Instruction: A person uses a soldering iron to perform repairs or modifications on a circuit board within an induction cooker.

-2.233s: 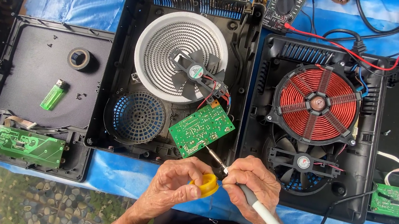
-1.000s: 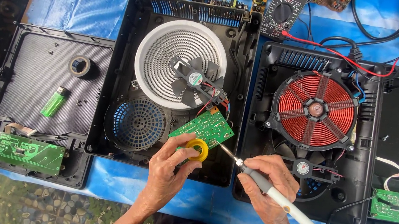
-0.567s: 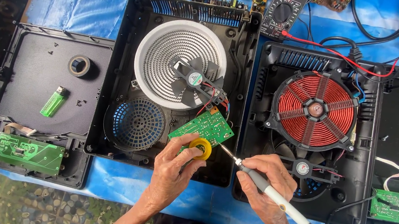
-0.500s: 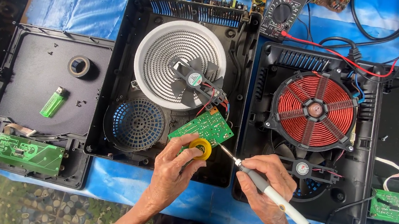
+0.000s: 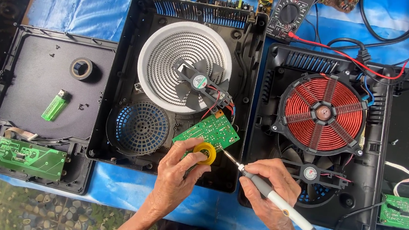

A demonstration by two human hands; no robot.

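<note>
Your left hand [image 5: 173,182] pinches the yellow solder spool [image 5: 205,153] and your right hand [image 5: 267,186] grips the soldering iron [image 5: 276,202]; its tip could slip and burn those fingers just beside the green circuit board [image 5: 208,133].

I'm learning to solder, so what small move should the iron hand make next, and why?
Probably ease the right hand forward to set the grey pen-shaped soldering iron's tip on the small green circuit board; the tip hovers beside the yellow solder spool in the left hand.

Matt black plastic casing [image 5: 116,96]; glossy copper-red coil [image 5: 323,113]; shiny blue plastic sheet [image 5: 89,11]; green circuit board [image 5: 208,133], smooth; translucent green plastic lighter [image 5: 55,105].
</note>
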